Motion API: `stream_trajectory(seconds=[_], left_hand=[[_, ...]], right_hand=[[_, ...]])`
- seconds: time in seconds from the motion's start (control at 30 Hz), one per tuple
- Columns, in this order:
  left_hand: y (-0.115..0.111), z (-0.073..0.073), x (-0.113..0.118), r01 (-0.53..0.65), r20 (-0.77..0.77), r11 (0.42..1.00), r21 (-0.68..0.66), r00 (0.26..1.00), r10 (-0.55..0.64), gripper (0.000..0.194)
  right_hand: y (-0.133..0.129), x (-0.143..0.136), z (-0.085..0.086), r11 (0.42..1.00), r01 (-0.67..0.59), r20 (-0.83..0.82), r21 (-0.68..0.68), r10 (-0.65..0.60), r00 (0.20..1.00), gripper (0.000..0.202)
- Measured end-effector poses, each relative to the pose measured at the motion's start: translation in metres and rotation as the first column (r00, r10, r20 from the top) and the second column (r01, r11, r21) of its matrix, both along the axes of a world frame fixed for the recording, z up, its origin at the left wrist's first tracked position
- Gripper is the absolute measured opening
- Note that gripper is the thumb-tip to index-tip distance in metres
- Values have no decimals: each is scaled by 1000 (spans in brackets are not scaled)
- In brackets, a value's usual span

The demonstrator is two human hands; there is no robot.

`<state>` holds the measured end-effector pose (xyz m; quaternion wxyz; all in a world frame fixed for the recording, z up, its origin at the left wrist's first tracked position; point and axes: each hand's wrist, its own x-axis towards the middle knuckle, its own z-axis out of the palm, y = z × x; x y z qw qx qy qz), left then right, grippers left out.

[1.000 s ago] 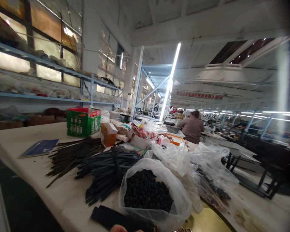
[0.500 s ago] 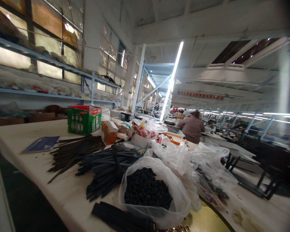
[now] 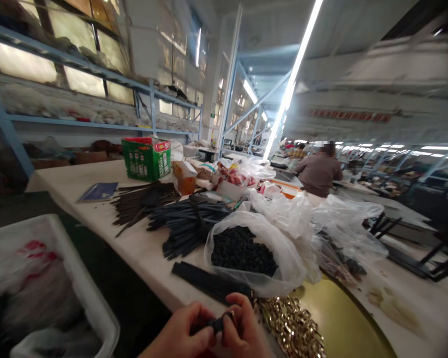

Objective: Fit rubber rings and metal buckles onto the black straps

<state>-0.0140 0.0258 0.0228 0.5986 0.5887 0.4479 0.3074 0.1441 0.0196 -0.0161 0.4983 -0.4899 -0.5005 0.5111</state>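
At the bottom middle, my left hand (image 3: 186,330) and my right hand (image 3: 242,325) are close together, both closed on a small dark strip (image 3: 217,325). A small shiny piece seems to be at the strip, too small to make out. Just right of my right hand, many gold metal pieces (image 3: 294,325) lie on a round gold tray (image 3: 341,308). Beyond my hands is a bundle of black strips (image 3: 205,281). Behind it stands an open clear plastic bag (image 3: 291,266) full of small black pieces (image 3: 242,251).
More dark strips (image 3: 190,219), a blue booklet (image 3: 98,192), a green box (image 3: 147,161) and plastic bags (image 3: 343,214) lie on the table (image 3: 74,174). A white bin (image 3: 93,293) stands at the lower left. A person (image 3: 318,169) sits farther back.
The view has tilted down and shifted left, so table objects appear higher and farther right. Both my hands, the gold pieces and more of the white bin have come into view.
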Motion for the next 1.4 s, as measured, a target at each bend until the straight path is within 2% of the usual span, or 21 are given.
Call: stream_trajectory(seconds=[0.1,0.23,0.4,0.5,0.57,0.6,0.67,0.73,0.8,0.97,1.07,1.17,1.23,1.3,1.4], left_hand=[[-6,4,-1,39,19,997,-61,999,-38,23],[-10,10,-2,66,43,989,-136,997,-60,21],[-11,10,1,56,146,966,-252,989,-19,27],[-10,3,2,49,192,947,-318,981,13,32],[-10,-1,2,45,194,940,-337,981,23,34],[-10,-2,2,40,170,942,-335,985,19,32],[-10,-5,2,26,74,959,-283,997,-5,24],[-10,-7,1,30,-34,981,-192,999,-38,22],[-11,-9,0,62,-105,989,-137,992,-76,27],[-16,-10,-6,165,-118,978,-129,976,-181,37],[-20,-8,-6,159,-120,978,-135,977,-176,38],[-23,-7,-4,137,-147,984,-113,977,-153,36],[-22,-7,-3,151,-132,978,-143,977,-170,34],[-21,-7,-5,195,-137,961,-197,965,-224,30],[-19,-5,-11,333,-190,918,-215,908,-374,25]], right_hand=[[-7,1,-6,993,-79,-35,-83,77,996,29],[-13,4,3,926,-261,-213,-272,206,955,37],[-14,1,13,914,-235,-229,-330,164,959,34],[-14,0,10,883,-280,-362,-376,138,922,36],[-15,1,6,867,-309,-384,-391,152,911,36],[-15,2,3,881,-293,-320,-372,174,931,34],[-16,6,-2,942,-220,-41,-255,217,975,26],[-17,9,-6,973,-208,259,-100,227,939,14],[-18,12,-9,969,-243,406,-42,238,882,8],[-16,12,-4,963,-238,377,-131,270,886,3],[-18,10,2,945,-283,331,-164,323,886,3],[-25,11,0,931,-348,313,-115,366,876,10],[-30,14,-5,927,-367,310,-78,373,875,14],[-34,16,-11,935,-353,343,-45,346,873,16],[-39,20,-14,945,-326,430,31,282,858,18]])
